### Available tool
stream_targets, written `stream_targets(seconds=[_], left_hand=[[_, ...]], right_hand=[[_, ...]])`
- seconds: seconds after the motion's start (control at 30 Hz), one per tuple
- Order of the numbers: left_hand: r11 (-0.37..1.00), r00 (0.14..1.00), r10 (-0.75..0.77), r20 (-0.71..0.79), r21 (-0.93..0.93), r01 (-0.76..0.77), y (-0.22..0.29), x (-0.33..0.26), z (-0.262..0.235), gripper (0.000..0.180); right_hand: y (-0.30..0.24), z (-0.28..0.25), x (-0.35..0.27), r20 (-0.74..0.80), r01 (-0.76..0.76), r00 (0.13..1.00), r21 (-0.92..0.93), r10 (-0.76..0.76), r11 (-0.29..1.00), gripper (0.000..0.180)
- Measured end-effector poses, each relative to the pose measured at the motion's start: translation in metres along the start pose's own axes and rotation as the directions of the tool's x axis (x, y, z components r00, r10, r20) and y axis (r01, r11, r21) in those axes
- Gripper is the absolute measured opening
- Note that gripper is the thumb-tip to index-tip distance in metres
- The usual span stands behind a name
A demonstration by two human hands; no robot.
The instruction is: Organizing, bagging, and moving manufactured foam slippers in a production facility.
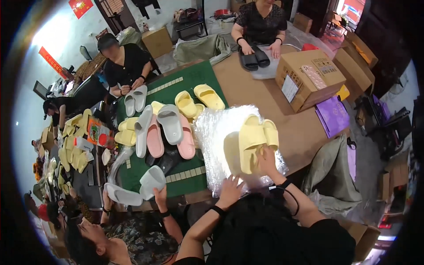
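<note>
r hand (266, 160) gripped the pale yellow slippers (254, 140), centre frame, lying on a bubble wrap sheet (216, 132). l hand (230, 191) lay flat w/ fingers spread on the wrap's lower edge. upper right: brown cardboard box (309, 77) w/ white label on its side, purple flat packs (332, 114) below it. red signs (81, 6) on wall, upper left.

brown table (247, 84) with green mat (194, 79), bubble wrap (221, 132), cardboard box (309, 75), perhaps purple bags (332, 115)
</note>
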State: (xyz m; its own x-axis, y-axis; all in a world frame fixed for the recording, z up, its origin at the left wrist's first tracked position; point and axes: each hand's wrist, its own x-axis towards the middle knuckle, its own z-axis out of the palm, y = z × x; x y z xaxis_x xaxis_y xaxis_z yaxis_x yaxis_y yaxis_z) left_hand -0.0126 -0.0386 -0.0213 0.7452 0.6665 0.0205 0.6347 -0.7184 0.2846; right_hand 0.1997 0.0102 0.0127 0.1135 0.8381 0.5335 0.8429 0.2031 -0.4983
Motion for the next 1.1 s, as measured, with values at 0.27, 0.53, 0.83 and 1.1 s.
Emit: stream_targets(seconds=[0.27,0.53,0.83,1.1], left_hand=[[0.977,0.992,-0.123,-0.006,0.177,0.122,0.002,0.027,-0.007,0.055],[0.967,0.971,-0.237,-0.043,0.088,0.24,0.017,0.031,-0.006,0.061],[0.927,0.922,-0.374,-0.101,-0.01,0.375,0.03,0.027,0.013,0.074],[0.9,0.886,-0.434,-0.162,-0.028,0.435,0.019,0.034,0.015,0.06]], right_hand=[[0.059,-0.035,0.008,0.225,-0.483,0.873,0.27,0.433,0.833,0.047],[0.071,-0.033,0.021,0.432,-0.454,0.853,0.331,0.295,0.827,0.05],[0.067,-0.037,0.041,0.586,-0.429,0.794,0.348,0.164,0.834,0.055],[0.053,-0.069,0.084,0.744,-0.447,0.656,0.518,-0.127,0.729,0.055]])
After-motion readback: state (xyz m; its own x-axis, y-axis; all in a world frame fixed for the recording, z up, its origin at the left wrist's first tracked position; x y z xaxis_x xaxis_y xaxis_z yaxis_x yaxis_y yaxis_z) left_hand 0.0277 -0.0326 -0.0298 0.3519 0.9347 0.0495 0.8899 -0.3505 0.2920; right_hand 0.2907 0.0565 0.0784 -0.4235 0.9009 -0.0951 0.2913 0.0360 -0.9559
